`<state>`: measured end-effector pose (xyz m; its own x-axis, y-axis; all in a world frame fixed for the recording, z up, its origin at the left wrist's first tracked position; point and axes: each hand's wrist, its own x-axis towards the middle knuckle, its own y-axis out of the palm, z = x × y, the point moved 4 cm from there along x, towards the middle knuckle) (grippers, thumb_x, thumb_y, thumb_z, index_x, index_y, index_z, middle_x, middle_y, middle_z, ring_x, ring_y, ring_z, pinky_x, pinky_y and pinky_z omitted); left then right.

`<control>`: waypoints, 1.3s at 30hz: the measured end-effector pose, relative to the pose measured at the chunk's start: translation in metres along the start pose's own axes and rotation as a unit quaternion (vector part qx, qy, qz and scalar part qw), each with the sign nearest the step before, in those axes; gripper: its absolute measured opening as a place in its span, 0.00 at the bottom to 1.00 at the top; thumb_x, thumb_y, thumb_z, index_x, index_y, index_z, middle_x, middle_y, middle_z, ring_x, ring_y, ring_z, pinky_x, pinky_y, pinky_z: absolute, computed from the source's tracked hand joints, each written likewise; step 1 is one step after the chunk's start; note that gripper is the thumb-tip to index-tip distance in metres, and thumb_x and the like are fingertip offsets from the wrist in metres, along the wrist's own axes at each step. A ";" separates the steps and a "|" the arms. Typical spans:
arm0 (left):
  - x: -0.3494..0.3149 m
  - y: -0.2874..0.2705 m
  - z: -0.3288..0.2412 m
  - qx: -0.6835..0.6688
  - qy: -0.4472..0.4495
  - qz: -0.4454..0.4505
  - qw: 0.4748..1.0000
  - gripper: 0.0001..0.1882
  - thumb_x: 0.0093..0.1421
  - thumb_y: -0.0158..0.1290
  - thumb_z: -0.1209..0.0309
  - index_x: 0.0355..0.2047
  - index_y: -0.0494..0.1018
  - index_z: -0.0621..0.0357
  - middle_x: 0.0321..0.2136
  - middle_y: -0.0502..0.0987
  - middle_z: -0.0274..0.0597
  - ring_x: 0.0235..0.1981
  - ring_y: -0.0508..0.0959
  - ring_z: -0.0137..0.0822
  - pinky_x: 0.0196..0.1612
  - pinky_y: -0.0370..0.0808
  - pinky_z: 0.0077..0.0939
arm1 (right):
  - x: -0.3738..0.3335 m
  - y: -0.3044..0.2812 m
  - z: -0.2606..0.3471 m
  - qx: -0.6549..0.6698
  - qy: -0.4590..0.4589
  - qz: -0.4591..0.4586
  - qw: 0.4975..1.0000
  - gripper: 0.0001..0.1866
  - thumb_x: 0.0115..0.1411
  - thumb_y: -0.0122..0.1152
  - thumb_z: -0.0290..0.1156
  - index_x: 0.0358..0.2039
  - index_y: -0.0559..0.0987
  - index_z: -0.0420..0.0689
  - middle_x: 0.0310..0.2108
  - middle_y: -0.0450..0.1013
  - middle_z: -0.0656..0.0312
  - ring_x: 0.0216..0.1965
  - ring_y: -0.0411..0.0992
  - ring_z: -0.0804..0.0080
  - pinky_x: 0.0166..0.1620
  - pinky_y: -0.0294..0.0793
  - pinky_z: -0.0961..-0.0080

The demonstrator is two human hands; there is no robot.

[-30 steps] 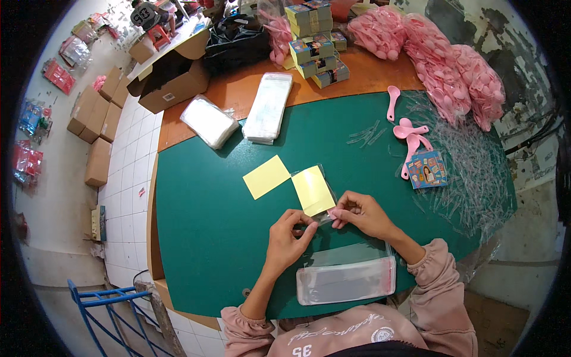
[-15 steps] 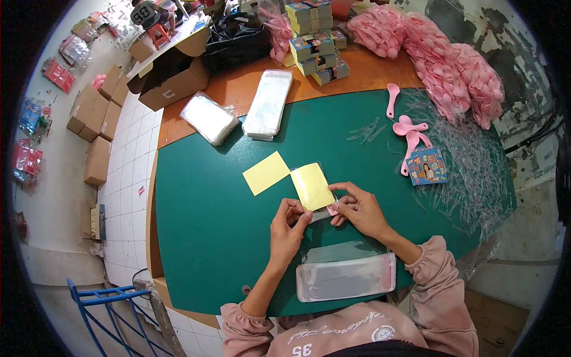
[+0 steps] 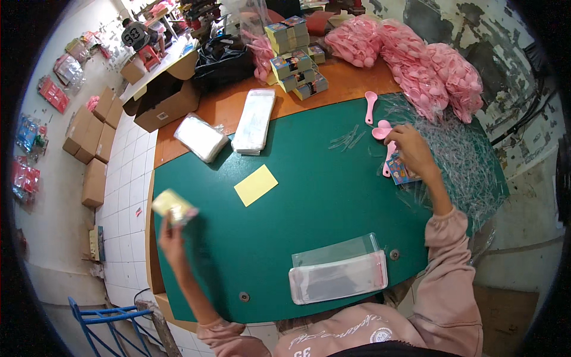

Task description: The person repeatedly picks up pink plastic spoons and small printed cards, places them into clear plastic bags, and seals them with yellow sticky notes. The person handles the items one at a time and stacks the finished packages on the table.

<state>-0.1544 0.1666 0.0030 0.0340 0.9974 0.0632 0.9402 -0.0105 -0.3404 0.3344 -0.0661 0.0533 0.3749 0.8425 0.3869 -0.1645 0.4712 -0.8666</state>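
Note:
My left hand, blurred by motion, grips a clear plastic packet over the table's left edge. It has a yellow card inside and a bit of pink at its lower right end. At the right, the curled fingers of my right hand are closed at a pink spoon, covering its handle. Another pink spoon lies partly under this hand, beside a blue printed card stack. A single pink spoon lies farther back. One yellow card rests flat at mid-table.
A stack of clear plastic sleeves lies at the near edge. Loose clear strips cover the table's right side. Farther back are two white-clear bundles, banded card stacks, bags of pink spoons and an open carton.
My left hand has carried the packet from mid-table to the left edge. My right hand has let go of it and moved right and away to the pink spoons. The view has shifted slightly.

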 end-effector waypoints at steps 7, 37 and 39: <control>0.109 -0.107 0.100 0.144 -0.147 -0.037 0.978 0.21 0.56 0.47 0.67 0.47 0.66 0.70 0.35 0.74 0.44 0.28 0.71 0.26 0.30 0.68 0.16 | 0.013 0.026 -0.012 0.003 -0.130 0.154 0.980 0.12 0.38 0.58 0.17 0.26 0.77 0.45 0.30 0.71 0.64 0.38 0.65 0.62 0.40 0.66 0.70; -0.169 0.205 -0.079 0.121 0.341 0.429 0.828 0.11 0.48 0.53 0.73 0.33 0.69 0.62 0.26 0.67 0.46 0.29 0.71 0.45 0.32 0.68 0.32 | 0.030 0.032 -0.008 -0.162 -0.222 0.252 0.928 0.11 0.41 0.58 0.21 0.27 0.75 0.50 0.27 0.70 0.71 0.40 0.63 0.71 0.41 0.58 0.74; -0.158 0.201 -0.080 0.108 0.301 0.426 0.847 0.05 0.50 0.51 0.75 0.28 0.69 0.62 0.30 0.72 0.43 0.29 0.73 0.37 0.34 0.70 0.27 | 0.030 0.035 -0.009 -0.189 -0.243 0.250 0.918 0.12 0.40 0.59 0.21 0.28 0.75 0.50 0.29 0.70 0.70 0.40 0.63 0.71 0.41 0.58 0.74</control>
<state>0.0564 0.0016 0.0001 0.8956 0.4178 0.1531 0.4069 -0.6298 -0.6616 0.3484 -0.0268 0.0318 -0.1284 0.9890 -0.0729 0.1583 -0.0521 -0.9860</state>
